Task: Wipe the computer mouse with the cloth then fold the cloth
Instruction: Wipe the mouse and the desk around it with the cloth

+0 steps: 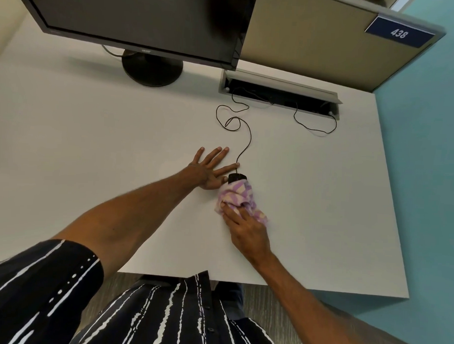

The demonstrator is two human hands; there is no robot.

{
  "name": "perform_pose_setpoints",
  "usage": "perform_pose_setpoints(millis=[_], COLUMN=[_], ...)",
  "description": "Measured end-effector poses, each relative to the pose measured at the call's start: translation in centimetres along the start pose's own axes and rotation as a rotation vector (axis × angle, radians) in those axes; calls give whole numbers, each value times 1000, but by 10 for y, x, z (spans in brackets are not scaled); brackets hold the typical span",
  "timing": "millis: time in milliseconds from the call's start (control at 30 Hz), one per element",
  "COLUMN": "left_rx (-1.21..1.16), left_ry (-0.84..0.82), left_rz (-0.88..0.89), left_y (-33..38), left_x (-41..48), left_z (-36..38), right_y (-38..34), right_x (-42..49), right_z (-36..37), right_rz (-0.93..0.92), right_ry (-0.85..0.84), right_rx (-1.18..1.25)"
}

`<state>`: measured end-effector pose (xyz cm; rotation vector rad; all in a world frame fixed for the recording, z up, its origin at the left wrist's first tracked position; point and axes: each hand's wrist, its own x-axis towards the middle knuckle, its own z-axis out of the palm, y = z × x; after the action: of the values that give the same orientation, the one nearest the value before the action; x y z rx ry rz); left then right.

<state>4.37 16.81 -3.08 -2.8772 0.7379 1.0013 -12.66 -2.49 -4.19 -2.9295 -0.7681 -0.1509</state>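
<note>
A black wired computer mouse [236, 177] lies on the white desk [93, 141], mostly covered by a bunched purple-and-cream checked cloth [239, 198]. Only the mouse's far end shows. My right hand [245, 231] presses on the near part of the cloth, fingers gripping it. My left hand [211, 168] lies flat on the desk just left of the mouse, fingers spread, its thumb and index finger beside the mouse's left side.
The mouse cable [244, 136] loops back to an open cable tray [280, 94] at the desk's rear. A black monitor [138, 19] on a round stand [152, 69] stands at the back left. A second thin wire [315, 126] curls near the tray.
</note>
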Motion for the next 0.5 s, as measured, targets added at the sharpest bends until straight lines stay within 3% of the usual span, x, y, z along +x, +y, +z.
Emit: perform_pose_setpoints(millis=[200, 400, 500], left_rx=[13, 5, 10], left_ry=[15, 13, 4], left_rz=[5, 3, 5], left_y=[-1, -1, -1], left_x=[1, 1, 0], left_z=[1, 2, 2], right_y=[0, 28, 41], right_x=[-36, -48, -20], right_z=[-9, -39, -53], right_rz=[61, 474, 509], right_ry=[18, 287, 356], right_rx=[144, 369, 354])
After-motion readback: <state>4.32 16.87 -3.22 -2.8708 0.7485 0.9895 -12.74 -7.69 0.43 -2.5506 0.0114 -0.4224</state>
